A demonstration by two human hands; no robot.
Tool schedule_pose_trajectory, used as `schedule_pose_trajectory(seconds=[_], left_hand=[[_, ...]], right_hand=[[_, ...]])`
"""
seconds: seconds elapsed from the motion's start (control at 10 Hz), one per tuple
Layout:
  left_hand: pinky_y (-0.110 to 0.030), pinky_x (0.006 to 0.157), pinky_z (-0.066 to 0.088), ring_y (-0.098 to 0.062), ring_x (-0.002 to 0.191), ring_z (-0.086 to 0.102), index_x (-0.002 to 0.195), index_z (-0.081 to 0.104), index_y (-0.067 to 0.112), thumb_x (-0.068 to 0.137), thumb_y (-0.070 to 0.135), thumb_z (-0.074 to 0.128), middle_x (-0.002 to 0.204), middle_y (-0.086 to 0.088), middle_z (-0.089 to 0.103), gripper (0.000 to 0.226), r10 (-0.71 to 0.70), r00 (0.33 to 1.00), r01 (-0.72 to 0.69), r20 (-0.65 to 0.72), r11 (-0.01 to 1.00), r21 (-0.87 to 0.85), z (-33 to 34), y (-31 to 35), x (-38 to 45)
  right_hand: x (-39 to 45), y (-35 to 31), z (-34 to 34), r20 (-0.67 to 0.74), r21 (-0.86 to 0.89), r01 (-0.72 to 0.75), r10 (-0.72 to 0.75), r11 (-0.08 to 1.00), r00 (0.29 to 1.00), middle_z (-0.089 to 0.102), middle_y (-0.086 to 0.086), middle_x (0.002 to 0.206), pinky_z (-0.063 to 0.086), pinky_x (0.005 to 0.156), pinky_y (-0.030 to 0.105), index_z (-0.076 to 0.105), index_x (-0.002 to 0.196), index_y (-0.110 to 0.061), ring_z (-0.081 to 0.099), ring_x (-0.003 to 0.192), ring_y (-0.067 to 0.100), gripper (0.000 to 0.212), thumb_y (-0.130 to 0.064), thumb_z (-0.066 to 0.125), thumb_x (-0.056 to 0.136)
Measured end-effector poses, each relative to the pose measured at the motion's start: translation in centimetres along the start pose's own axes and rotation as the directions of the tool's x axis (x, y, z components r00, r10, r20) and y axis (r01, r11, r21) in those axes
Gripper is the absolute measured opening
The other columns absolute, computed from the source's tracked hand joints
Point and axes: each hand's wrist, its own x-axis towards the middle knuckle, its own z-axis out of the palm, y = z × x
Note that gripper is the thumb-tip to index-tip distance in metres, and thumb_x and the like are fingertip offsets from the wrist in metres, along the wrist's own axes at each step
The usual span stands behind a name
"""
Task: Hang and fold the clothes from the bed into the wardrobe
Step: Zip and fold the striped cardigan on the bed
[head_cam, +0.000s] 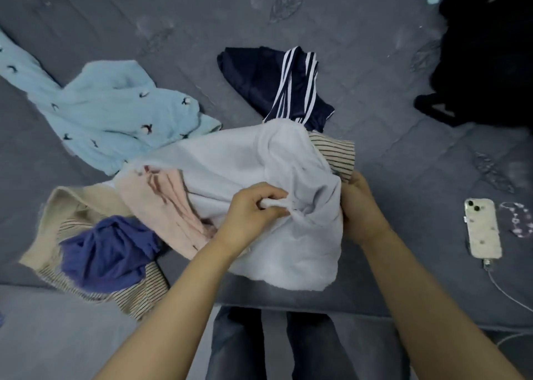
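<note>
While the pale lavender fleece garment [259, 163] lay on the grey bed [375, 120], the left hand [251, 212] pinched a fold of it; the right hand [360, 206] gripped its edge; beside it a light blue sweater [115, 111], navy striped shorts [274, 82] and more clothes waited, so little looked done.

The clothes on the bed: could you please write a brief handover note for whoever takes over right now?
Left hand pinches a fold of the pale grey garment; right hand grips its right edge.
Loose on the bed: light blue top, navy striped shorts, pink garment, purple garment on a beige striped piece.
Done: nothing visibly folded or hung.
Left: every piece; the wardrobe is out of view.
</note>
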Motion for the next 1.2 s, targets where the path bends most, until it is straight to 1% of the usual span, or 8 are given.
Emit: schedule_pose_trajectory(seconds=[0.2,0.4,0.6,0.7,0.9,1.0,1.1,1.2], left_hand=[[-0.012,0.079,0.045,0.007,0.084,0.06,0.091,0.073,0.007,0.074,-0.006,0.073,0.089,0.008,0.065,0.021,0.31,0.938,-0.311,0.152,0.95,-0.019,10.2,6.5,3.1],[-0.004,0.087,0.035,-0.016,0.114,0.053,0.122,0.06,0.007,0.089,0.009,0.069,0.12,-0.005,0.055,0.034,-0.092,0.908,0.005,0.409,0.978,0.207,16.8,-0.6,2.2],[-0.04,0.094,0.05,-0.026,0.104,0.06,0.106,0.066,0.011,0.086,-0.006,0.06,0.114,-0.009,0.061,0.027,-0.286,0.954,0.299,-0.093,0.935,0.191,11.0,-7.9,-1.7],[-0.047,0.087,0.047,-0.037,0.104,0.055,0.106,0.069,0.007,0.079,-0.002,0.068,0.109,-0.016,0.062,0.029,-0.176,0.861,0.378,-0.477,0.848,0.371,5.8,-10.5,-4.3],[-0.055,0.109,0.032,-0.039,0.135,0.031,0.145,0.035,0.013,0.07,0.03,0.086,0.149,-0.018,0.029,0.092,-0.439,0.292,0.728,-0.85,0.679,-0.101,-2.6,-14.6,-6.9],[-0.052,0.11,0.035,-0.034,0.137,0.037,0.15,0.024,0.022,0.075,0.049,0.079,0.156,-0.011,0.027,0.097,-0.874,0.13,0.474,-0.468,0.469,-0.745,-6.6,-16.9,-5.9],[-0.039,0.085,0.055,-0.023,0.122,0.054,0.141,0.044,0.018,0.091,0.035,0.067,0.138,-0.003,0.055,0.058,-0.901,0.384,0.22,-0.2,0.3,-0.928,-8.5,-17.6,-5.0],[-0.019,0.051,0.054,-0.019,0.096,0.06,0.122,0.055,0.013,0.096,0.011,0.06,0.113,-0.004,0.062,0.027,-0.888,0.368,0.077,-0.275,0.324,-0.943,-9.7,-16.1,-4.1]], right_hand=[[-4.5,-3.5,-9.5,-0.306,-0.154,0.144,-0.185,0.978,0.934,0.07,-0.014,0.071,0.053,0.059,0.013,0.054,0.118,0.012,0.066,0.066,0.0,0.026,0.004,0.046,0.094],[-5.5,0.8,-14.8,-0.354,-0.266,-0.057,-0.042,0.962,0.934,0.063,-0.001,0.118,0.047,0.092,0.03,0.055,0.122,-0.019,0.059,0.112,0.018,0.03,-0.004,0.052,0.097],[-5.6,8.2,-10.4,-0.304,-0.793,-0.105,-0.242,0.599,0.921,0.045,0.018,0.141,0.028,0.114,0.036,0.051,0.133,0.002,0.038,0.133,0.033,0.043,0.003,0.053,0.09],[-5.3,9.9,-5.2,-0.122,-0.833,0.081,-0.324,0.548,0.938,0.054,0.01,0.128,0.036,0.107,0.033,0.06,0.123,-0.006,0.047,0.12,0.024,0.038,0.0,0.059,0.086],[-0.2,12.8,3.5,-0.178,-0.63,-0.2,0.111,0.751,0.978,0.024,0.006,0.154,0.026,0.111,0.032,0.01,0.155,-0.015,0.029,0.139,0.023,0.112,-0.042,0.082,0.073],[2.5,13.9,5.7,-0.317,-0.636,-0.327,0.15,0.699,0.936,0.029,0.01,0.146,0.035,0.104,0.037,0.012,0.153,-0.017,0.039,0.13,0.03,0.115,-0.049,0.083,0.068],[3.1,14.6,6.8,-0.303,-0.608,-0.254,0.076,0.753,0.95,0.041,0.006,0.146,0.035,0.1,0.028,0.026,0.149,-0.014,0.045,0.13,0.027,0.089,-0.032,0.078,0.079],[1.5,14.1,9.3,-0.24,-0.546,-0.125,-0.011,0.828,0.971,0.046,-0.016,0.138,0.032,0.1,0.022,0.033,0.147,-0.024,0.046,0.127,0.013,0.072,-0.02,0.071,0.086]])
